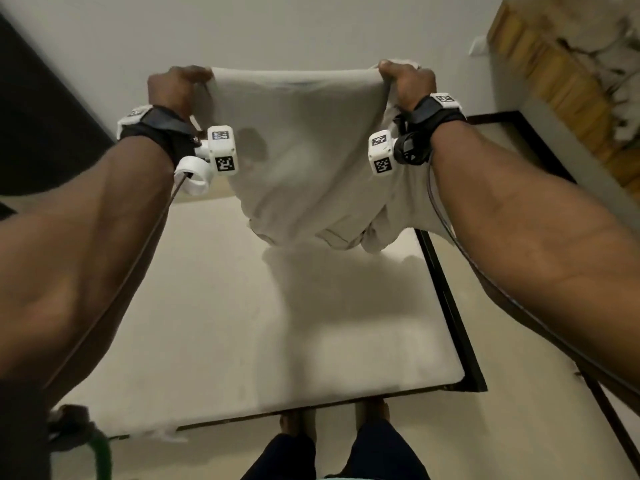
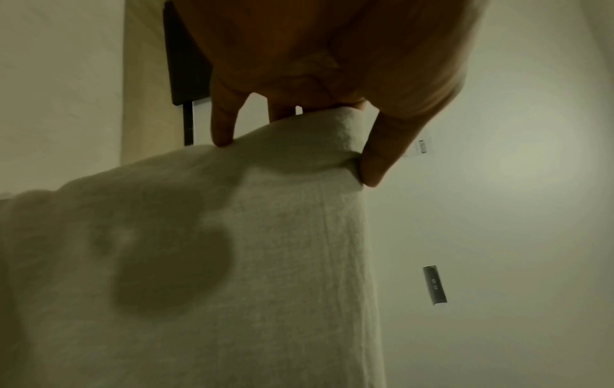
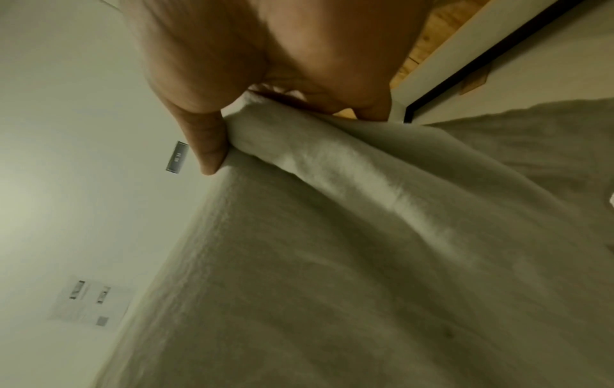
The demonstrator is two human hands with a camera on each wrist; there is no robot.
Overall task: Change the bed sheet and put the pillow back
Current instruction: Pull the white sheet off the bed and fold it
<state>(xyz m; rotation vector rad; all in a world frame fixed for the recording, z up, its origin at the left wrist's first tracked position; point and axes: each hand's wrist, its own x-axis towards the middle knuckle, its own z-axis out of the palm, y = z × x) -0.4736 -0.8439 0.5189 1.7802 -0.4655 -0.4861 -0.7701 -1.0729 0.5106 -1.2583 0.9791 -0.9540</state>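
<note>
A pale bed sheet point(image 1: 304, 150) hangs in the air above the bare mattress point(image 1: 242, 323), stretched between both hands. My left hand point(image 1: 178, 86) grips its upper left edge and my right hand point(image 1: 405, 79) grips the upper right edge. In the left wrist view the thumb and fingers point(image 2: 378, 160) pinch a rolled hem of the sheet point(image 2: 265, 249). The right wrist view shows the thumb point(image 3: 207, 147) and curled fingers clamped on a bunched fold of the sheet point(image 3: 365, 236). The sheet's lower part is bunched and dangles just over the mattress. No pillow is in view.
The mattress lies in a dark bed frame point(image 1: 446, 306) against a white wall point(image 1: 294, 26). I stand at the foot of the bed with my feet point(image 1: 372, 414) near its edge. A wooden cabinet point(image 1: 561, 71) stands at the right, and a green object point(image 1: 100, 455) lies at lower left.
</note>
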